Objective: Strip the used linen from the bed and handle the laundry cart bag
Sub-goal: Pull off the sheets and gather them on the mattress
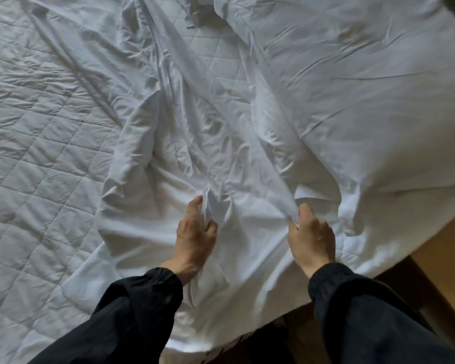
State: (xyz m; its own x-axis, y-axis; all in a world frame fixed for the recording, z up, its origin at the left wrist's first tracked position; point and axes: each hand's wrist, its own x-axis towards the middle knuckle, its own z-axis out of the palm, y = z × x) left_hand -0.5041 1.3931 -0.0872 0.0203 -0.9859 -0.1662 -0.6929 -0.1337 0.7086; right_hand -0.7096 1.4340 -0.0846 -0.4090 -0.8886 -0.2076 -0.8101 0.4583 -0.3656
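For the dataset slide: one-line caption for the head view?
Left hand and right hand each grip a bunch of loose white sheet lying over the quilted mattress pad.

Single head view, steeply down, close over the bed (37, 153)
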